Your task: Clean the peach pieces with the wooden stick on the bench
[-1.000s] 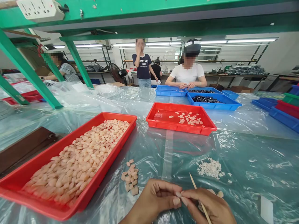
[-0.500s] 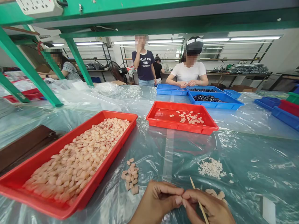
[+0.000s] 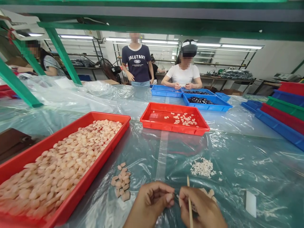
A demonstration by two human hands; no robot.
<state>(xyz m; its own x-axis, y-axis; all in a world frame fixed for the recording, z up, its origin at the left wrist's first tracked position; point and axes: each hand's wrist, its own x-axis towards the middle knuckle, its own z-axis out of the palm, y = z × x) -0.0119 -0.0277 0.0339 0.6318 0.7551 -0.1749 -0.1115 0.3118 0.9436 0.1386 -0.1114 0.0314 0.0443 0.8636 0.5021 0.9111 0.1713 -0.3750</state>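
Gripping thin stick [image 3: 189, 202] — right hand [image 3: 201, 210]; left hand [image 3: 152, 205] pinched beside.

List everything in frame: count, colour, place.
big tray: 1, red, near left, full of pinkish pieces
small pile: 1, pinkish, beside big tray
white bits: 1 pile, right of centre
far tray: 1, red, centre, few pieces
blue trays: several, far side, dark parts inside
stacked trays: red, green, blue, right edge
sheet: clear plastic, over table
people: at least three, far side
stick: 1, wooden, in right hand
left hand: pinching, bottom centre
right hand: bottom centre
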